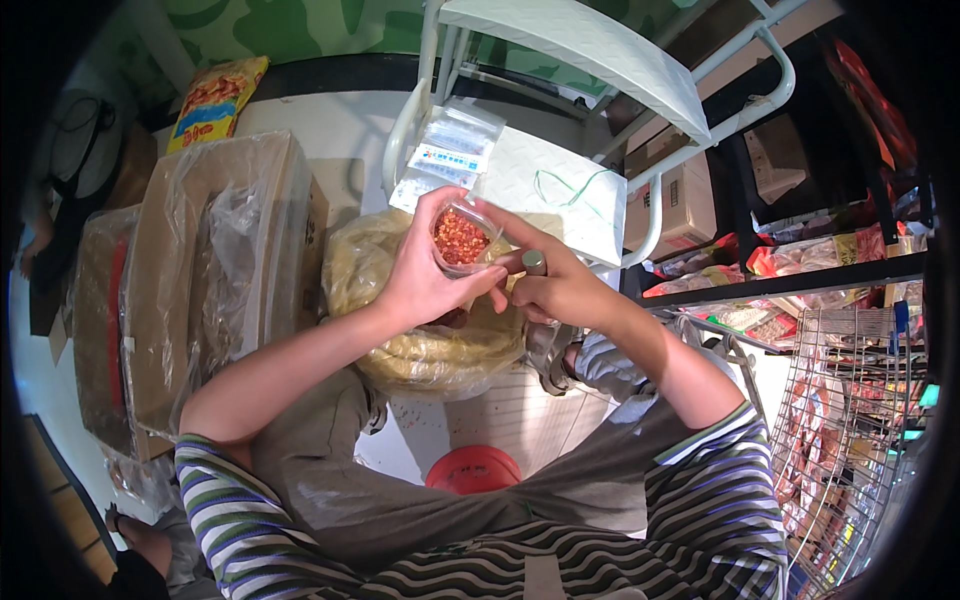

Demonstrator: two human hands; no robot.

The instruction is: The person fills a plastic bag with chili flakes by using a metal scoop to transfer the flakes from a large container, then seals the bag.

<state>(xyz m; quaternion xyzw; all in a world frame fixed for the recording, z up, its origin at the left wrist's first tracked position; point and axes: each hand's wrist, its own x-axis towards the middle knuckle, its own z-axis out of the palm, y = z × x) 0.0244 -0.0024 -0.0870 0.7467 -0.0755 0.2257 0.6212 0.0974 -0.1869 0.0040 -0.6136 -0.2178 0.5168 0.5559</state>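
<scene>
Head view: the left hand [415,268] grips a clear plastic cup [462,269] containing red chili flakes [460,235]. The cup sits between the hands, its open top facing the camera. The right hand [562,285] is partly curled, forefinger at the cup's right side; a small round greyish piece [535,262] shows at its fingers, kind unclear. Below both hands: a yellowish plastic bag [430,365]. Beyond them: a white step stool [570,215]
</scene>
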